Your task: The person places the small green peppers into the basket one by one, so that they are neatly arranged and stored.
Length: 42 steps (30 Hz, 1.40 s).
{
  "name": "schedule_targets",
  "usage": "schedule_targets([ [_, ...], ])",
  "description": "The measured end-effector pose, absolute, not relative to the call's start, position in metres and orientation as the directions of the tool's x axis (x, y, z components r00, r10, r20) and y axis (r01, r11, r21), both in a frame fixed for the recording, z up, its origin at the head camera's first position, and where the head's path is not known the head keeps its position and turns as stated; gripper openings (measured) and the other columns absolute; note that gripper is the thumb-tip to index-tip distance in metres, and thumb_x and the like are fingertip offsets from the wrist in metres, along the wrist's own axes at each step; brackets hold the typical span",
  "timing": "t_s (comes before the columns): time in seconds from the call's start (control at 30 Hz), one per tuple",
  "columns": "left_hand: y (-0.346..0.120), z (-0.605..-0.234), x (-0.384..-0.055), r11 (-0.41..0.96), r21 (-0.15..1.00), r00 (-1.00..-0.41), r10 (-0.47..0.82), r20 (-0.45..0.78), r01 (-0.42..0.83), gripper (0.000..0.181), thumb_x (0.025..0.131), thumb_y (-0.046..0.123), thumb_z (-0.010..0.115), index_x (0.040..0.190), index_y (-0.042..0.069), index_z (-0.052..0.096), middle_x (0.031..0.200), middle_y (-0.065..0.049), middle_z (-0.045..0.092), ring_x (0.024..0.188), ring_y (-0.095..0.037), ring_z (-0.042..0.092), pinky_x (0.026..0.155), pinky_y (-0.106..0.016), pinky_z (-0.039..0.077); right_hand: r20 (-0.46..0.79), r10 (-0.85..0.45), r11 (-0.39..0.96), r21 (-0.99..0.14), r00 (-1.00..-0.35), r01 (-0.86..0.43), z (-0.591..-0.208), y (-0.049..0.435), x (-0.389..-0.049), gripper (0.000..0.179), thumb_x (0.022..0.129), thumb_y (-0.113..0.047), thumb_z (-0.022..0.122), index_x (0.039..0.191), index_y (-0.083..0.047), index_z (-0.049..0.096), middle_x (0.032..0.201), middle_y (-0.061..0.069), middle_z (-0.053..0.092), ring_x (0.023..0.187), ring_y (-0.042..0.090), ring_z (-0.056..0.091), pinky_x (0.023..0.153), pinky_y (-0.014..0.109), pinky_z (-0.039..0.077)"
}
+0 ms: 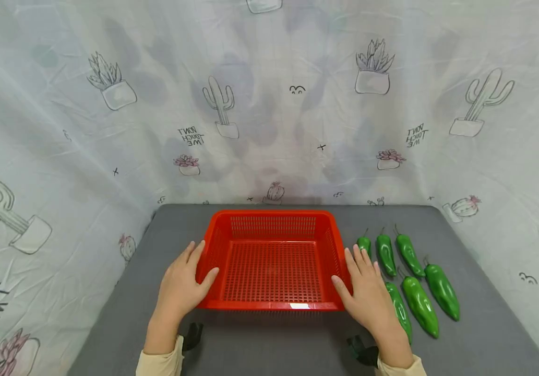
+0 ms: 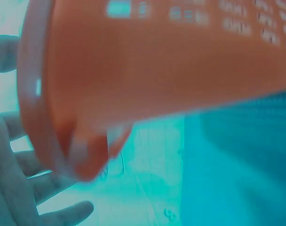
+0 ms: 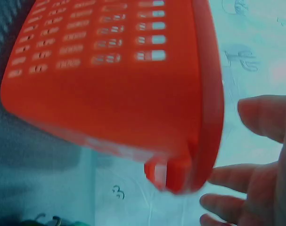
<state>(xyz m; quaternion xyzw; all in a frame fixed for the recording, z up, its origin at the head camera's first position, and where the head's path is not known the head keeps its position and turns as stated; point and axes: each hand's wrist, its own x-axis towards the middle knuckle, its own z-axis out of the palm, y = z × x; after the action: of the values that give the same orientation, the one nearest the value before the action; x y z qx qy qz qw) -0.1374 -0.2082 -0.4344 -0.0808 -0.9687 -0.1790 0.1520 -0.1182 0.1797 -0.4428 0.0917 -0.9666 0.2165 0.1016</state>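
Note:
A red plastic basket (image 1: 271, 305) with slotted walls and a latticed bottom stands upright on the grey table. By its left rim is my left hand (image 1: 182, 282), its fingers spread and fairly straight. My right hand (image 1: 365, 290) lies along the right rim with the thumb apart from the other fingers. Both wrist views show the basket wall (image 2: 133, 66) close up; neither hand has its fingers curled round the rim, and whether the fingertips touch it I cannot tell. Several green peppers (image 1: 420, 305) lie right of my right hand, which partly covers some of them.
The grey table (image 1: 260, 344) extends around the basket. White cloth (image 1: 269, 115) printed with cacti hangs behind the table and along both sides. Dark straps (image 1: 193, 336) show at the wrists, beside the cream sleeves (image 1: 158, 361).

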Motion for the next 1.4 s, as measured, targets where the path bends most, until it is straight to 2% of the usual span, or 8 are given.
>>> schedule_targets([
  [0.4,-0.254,-0.453,-0.149,0.649,0.745,-0.981,0.007,0.195,0.153,0.061,0.096,0.033,0.054,0.145,0.003,0.034,0.143,-0.024,0.04,0.124,-0.041,0.047,0.097,-0.058,0.041,0.406,-0.091,0.814,-0.496,-0.909,-0.303,-0.437,0.227,-0.108,0.066,0.093,-0.031,0.059,0.147,-0.005,0.032,0.153,0.02,0.027,0.144,0.035,0.019,0.111,0.061,0.018],
  [0.63,-0.256,-0.463,-0.163,0.546,0.831,-0.992,0.003,0.123,0.105,0.053,0.098,0.029,0.051,0.142,0.003,0.038,0.136,-0.023,0.05,0.116,-0.038,0.055,0.094,-0.048,0.047,0.443,-0.011,0.768,-0.57,-0.896,-0.292,-0.433,0.277,-0.103,0.063,0.094,-0.019,0.058,0.15,-0.016,0.028,0.152,0.018,0.03,0.134,0.047,0.03,0.094,0.07,0.027],
  [0.7,-0.256,-0.464,-0.167,0.517,0.85,-0.994,0.015,0.109,0.101,0.052,0.099,0.028,0.05,0.142,0.002,0.038,0.136,-0.024,0.05,0.116,-0.038,0.055,0.092,-0.043,0.049,0.44,0.006,0.767,-0.578,-0.898,-0.278,-0.431,0.292,-0.101,0.063,0.095,-0.018,0.056,0.15,-0.02,0.027,0.153,0.015,0.029,0.14,0.031,0.027,0.093,0.07,0.027],
  [0.77,-0.257,-0.464,-0.17,0.469,0.879,-0.996,0.024,0.09,0.09,0.051,0.099,0.027,0.05,0.142,0.002,0.037,0.136,-0.024,0.05,0.117,-0.038,0.054,0.09,-0.039,0.051,0.443,0.02,0.766,-0.583,-0.896,-0.271,-0.43,0.306,-0.1,0.062,0.096,-0.016,0.055,0.15,-0.023,0.027,0.154,0.002,0.028,0.14,0.005,0.025,0.099,0.061,0.031],
  [0.83,-0.257,-0.464,-0.173,0.428,0.9,-0.997,0.037,0.073,0.082,0.052,0.1,0.027,0.049,0.143,0.002,0.037,0.136,-0.025,0.049,0.117,-0.039,0.053,0.088,-0.036,0.053,0.456,0.029,0.764,-0.584,-0.889,-0.274,-0.43,0.32,-0.099,0.061,0.096,-0.014,0.055,0.15,-0.023,0.028,0.15,-0.017,0.028,0.129,-0.016,0.022,0.107,0.036,0.034],
  [0.97,-0.257,-0.464,-0.179,0.375,0.927,-0.998,0.054,0.011,0.031,0.053,0.099,0.03,0.05,0.143,0.003,0.036,0.137,-0.025,0.048,0.117,-0.029,0.055,0.086,-0.033,0.053,0.459,0.068,0.739,-0.619,-0.886,-0.265,-0.435,0.348,-0.096,0.059,0.096,-0.01,0.054,0.149,-0.02,0.031,0.135,-0.037,0.028,0.114,-0.025,0.028,0.085,-0.006,0.024],
  [1.13,-0.258,-0.466,-0.183,0.263,0.963,-0.994,0.074,-0.082,-0.06,0.054,0.1,0.03,0.048,0.144,0.003,0.034,0.138,-0.024,0.045,0.1,0.001,0.056,0.082,-0.027,0.052,0.404,0.168,0.679,-0.708,-0.899,-0.191,-0.449,0.377,-0.088,0.054,0.098,-0.01,0.05,0.148,-0.02,0.032,0.133,-0.031,0.037,0.104,-0.026,0.034,0.079,-0.004,0.029],
  [1.4,-0.263,-0.474,-0.192,-0.074,0.995,-0.971,0.233,-0.045,-0.063,0.051,0.102,0.017,0.042,0.143,-0.008,0.024,0.103,0.008,0.064,0.087,-0.007,0.064,0.073,-0.029,0.055,0.296,0.226,0.216,-0.944,-0.928,-0.248,-0.473,0.412,-0.077,0.05,0.097,0.0,0.048,0.144,-0.012,0.039,0.124,-0.025,0.054,0.107,-0.015,0.052,0.078,0.001,0.04],
])
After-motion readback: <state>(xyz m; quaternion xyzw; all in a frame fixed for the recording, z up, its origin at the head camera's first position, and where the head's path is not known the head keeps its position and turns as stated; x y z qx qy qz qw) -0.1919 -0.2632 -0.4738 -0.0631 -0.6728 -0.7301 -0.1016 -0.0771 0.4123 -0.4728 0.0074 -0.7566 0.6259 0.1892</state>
